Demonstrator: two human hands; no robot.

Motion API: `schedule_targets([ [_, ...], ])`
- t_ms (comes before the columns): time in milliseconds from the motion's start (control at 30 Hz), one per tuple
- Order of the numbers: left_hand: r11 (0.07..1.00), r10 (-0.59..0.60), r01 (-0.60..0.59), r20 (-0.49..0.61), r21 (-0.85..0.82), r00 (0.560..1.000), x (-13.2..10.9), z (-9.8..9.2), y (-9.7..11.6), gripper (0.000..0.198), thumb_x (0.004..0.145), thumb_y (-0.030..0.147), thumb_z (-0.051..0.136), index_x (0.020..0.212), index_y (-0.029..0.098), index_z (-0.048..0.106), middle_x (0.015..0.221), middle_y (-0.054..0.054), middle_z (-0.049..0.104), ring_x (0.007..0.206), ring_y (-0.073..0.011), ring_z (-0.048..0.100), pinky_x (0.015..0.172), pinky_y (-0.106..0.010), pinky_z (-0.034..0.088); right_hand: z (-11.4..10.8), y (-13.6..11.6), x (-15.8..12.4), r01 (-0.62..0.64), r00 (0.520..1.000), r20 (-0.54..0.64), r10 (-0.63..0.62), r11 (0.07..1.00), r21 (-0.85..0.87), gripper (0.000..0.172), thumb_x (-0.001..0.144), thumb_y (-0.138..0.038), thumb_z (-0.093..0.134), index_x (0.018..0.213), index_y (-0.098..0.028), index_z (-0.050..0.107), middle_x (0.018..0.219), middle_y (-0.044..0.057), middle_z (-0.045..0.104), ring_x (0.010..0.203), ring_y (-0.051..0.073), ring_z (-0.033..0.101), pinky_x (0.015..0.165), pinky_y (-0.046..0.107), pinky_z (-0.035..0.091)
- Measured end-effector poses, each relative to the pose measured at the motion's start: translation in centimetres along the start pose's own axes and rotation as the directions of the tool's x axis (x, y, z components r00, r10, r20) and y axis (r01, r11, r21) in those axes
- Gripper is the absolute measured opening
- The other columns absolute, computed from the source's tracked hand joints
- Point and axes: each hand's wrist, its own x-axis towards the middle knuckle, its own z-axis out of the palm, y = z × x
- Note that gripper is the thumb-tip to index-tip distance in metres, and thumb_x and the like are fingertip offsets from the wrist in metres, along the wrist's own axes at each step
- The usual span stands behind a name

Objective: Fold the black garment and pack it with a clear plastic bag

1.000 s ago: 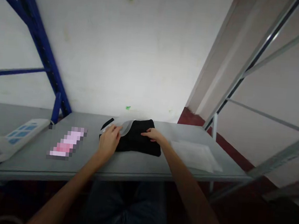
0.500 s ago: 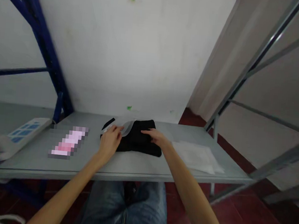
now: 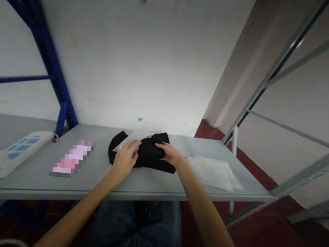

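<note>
A black cloth item (image 3: 150, 153) lies partly folded on the grey table, a raised fold at its middle and right. Clear plastic (image 3: 135, 136) with a small white mark lies over its left part. My left hand (image 3: 125, 156) has its fingers closed on the plastic, against the black cloth. On the right side, my right hand (image 3: 169, 153) grips the fold of the black cloth between thumb and fingers.
White translucent bags (image 3: 213, 173) lie flat at the right of the table (image 3: 88, 188). Toward the left are a pixelated pink item (image 3: 72, 159) and a white power strip (image 3: 24, 147). Blue and grey metal frames stand at the sides, with a white wall behind.
The black cloth now bunches up in a raised fold between my hands. My left hand has shifted slightly right with the plastic, and more black cloth shows at the left.
</note>
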Motion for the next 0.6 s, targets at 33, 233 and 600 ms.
schedule_targets([
  [33, 1.000, 0.016, -0.016, 0.013, -0.018, 1.000, 0.0, 0.1, 0.2, 0.046, 0.088, 0.008, 0.051, 0.130, 0.021, 0.066, 0.139, -0.010, 0.063, 0.103, -0.0247, 0.070, 0.092, -0.039, 0.058, 0.4, 0.1, 0.3, -0.004, 1.000, -0.010, 0.004, 1.000, 0.022, 0.030, 0.079, -0.027, 0.079, 0.105, -0.022, 0.068, 0.104, 0.006, 0.075, 0.092, 0.022, 0.071, 0.066, 0.030, 0.060],
  [233, 0.994, 0.075, -0.073, 0.012, -0.086, 0.997, -0.2, 0.8, 1.1, 0.041, 0.096, 0.015, 0.047, 0.132, 0.021, 0.065, 0.140, -0.009, 0.065, 0.119, -0.0273, 0.067, 0.102, -0.044, 0.056, 2.8, 1.9, 1.6, 0.062, 0.985, -0.174, -0.015, 0.962, 0.268, 0.014, 0.085, -0.019, 0.067, 0.099, -0.022, 0.064, 0.094, 0.002, 0.074, 0.088, 0.019, 0.070, 0.069, 0.029, 0.057],
  [600, 0.977, 0.153, -0.154, -0.016, -0.148, 0.988, -0.5, 2.0, 1.4, 0.042, 0.100, 0.016, 0.042, 0.135, 0.020, 0.065, 0.142, -0.008, 0.065, 0.127, -0.0249, 0.064, 0.110, -0.045, 0.052, 7.2, 4.6, 3.8, 0.152, 0.976, -0.206, -0.067, 0.890, 0.429, 0.007, 0.081, -0.016, 0.061, 0.083, -0.023, 0.059, 0.079, 0.002, 0.070, 0.087, 0.021, 0.069, 0.075, 0.031, 0.058],
])
